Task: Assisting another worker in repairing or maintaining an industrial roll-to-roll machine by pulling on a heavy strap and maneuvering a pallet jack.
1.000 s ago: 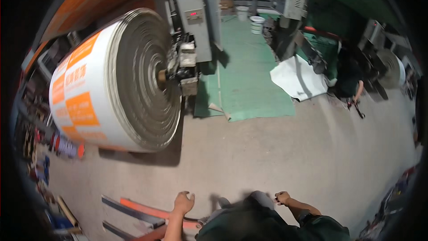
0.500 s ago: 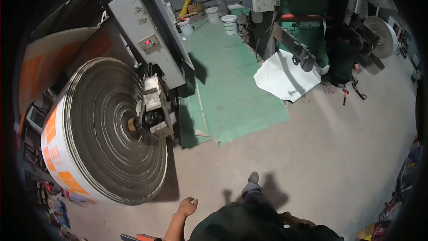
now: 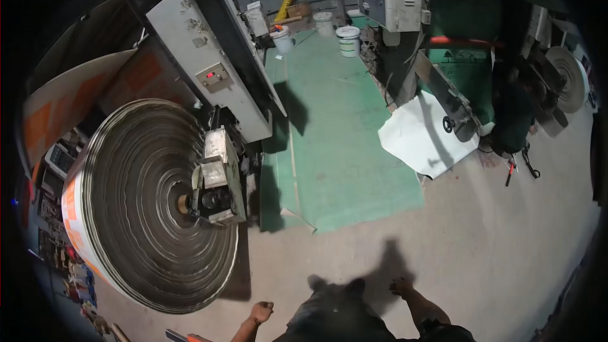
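Observation:
My left hand (image 3: 261, 311) hangs low at my side with its fingers curled and nothing visible in it. Its closest neighbour is a huge roll of layered sheet material (image 3: 142, 215), white and orange on its outer face, though the two are apart. To the right of my body, my right hand (image 3: 400, 287) is held over the bare floor, fingers loosely apart and holding nothing. A metal bracket (image 3: 218, 177) stands at the roll's core (image 3: 183, 204).
A grey control cabinet (image 3: 212, 63) rises behind the roll. Green sheeting (image 3: 342, 145) covers the floor ahead, with a white sheet (image 3: 427, 136) on its right. White buckets (image 3: 348, 41) stand farther back. A crouching person in dark clothes (image 3: 513, 117) is by machinery at right, near red-handled tools (image 3: 509, 174).
My right arm has swung out from beside my body, so its hand now shows. My left hand is slightly lower. The view has shifted, with the roll and sheeting lower in the picture.

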Demonstrator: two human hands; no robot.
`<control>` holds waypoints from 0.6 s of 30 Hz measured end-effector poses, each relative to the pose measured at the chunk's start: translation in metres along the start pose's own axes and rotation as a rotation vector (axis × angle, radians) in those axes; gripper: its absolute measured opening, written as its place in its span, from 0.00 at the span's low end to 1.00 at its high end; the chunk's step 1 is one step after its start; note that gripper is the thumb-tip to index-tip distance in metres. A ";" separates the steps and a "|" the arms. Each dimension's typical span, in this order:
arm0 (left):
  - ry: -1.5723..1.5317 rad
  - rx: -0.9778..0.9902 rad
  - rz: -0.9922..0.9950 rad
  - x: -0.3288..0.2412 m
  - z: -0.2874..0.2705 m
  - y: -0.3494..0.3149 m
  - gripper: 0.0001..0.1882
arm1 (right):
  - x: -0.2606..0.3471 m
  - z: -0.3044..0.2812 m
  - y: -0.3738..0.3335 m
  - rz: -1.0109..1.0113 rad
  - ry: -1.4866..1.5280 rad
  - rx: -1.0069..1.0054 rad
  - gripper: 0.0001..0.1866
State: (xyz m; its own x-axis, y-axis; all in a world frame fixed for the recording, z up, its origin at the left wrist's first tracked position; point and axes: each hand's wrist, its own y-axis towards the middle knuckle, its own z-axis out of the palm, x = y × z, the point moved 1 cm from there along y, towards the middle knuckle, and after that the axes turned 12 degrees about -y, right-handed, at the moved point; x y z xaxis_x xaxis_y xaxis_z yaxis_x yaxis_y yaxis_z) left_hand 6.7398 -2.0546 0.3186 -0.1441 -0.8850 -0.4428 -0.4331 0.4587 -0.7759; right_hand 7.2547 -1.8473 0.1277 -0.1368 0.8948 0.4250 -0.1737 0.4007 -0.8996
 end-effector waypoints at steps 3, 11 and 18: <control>-0.339 0.127 0.171 0.098 0.007 0.040 0.20 | 0.030 0.005 0.028 -0.360 -0.492 0.099 0.17; 0.309 0.286 -0.128 0.060 0.027 0.143 0.31 | 0.147 0.039 0.004 -0.009 -0.225 -0.052 0.17; 0.112 0.192 -0.169 -0.214 -0.023 0.271 0.16 | 0.209 0.033 0.004 0.172 -0.133 -0.248 0.15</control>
State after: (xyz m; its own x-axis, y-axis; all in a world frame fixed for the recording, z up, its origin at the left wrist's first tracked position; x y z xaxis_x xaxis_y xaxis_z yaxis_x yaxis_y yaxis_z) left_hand 6.6330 -1.7423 0.2132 -0.1858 -0.9487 -0.2558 -0.2846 0.3011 -0.9101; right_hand 7.1928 -1.6656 0.2163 -0.2730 0.9263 0.2595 0.1034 0.2965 -0.9494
